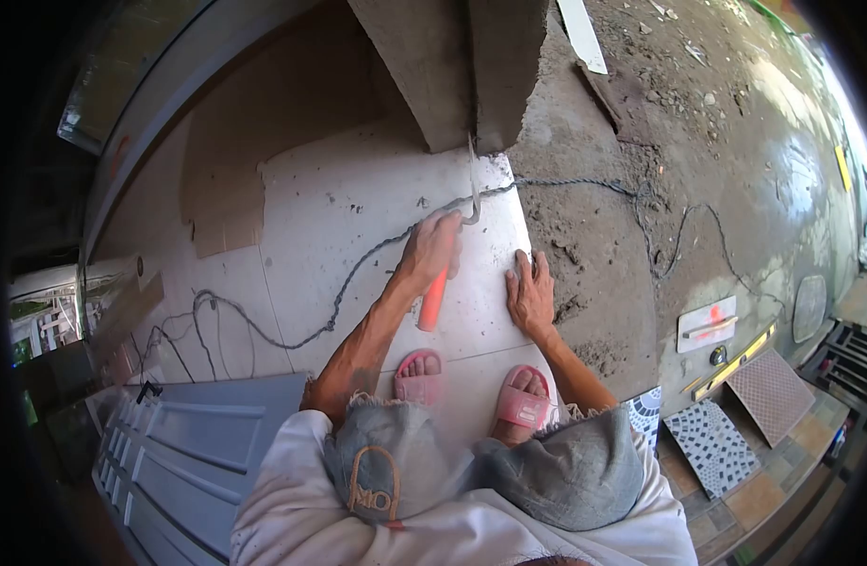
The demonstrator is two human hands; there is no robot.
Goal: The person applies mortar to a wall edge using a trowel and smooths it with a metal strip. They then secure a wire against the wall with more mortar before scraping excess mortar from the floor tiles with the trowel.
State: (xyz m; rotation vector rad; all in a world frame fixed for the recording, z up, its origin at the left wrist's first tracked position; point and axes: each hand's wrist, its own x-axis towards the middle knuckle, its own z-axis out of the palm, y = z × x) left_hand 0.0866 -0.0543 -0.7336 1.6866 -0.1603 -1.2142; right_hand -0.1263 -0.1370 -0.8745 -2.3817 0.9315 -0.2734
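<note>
Tile floor [358,217]: left hand [433,247] grips orange-handled tool [433,300], right hand [530,297] flat

Person squatting on large white tile [339,208], pink sandals [520,404] flat on it. Left hand [433,247] closed round orange-handled tool [433,302] - metal end points up at tile corner, just beside concrete column [452,66]. Right hand [530,294] lies palm down, fingers spread, on tile near its right edge, beside rough mortar bed [594,245]. Twisted cord [358,272] runs across tile under left hand - on over mortar. Grey panelled door [188,453] lower left; patterned tiles [711,443] lower right.
</note>
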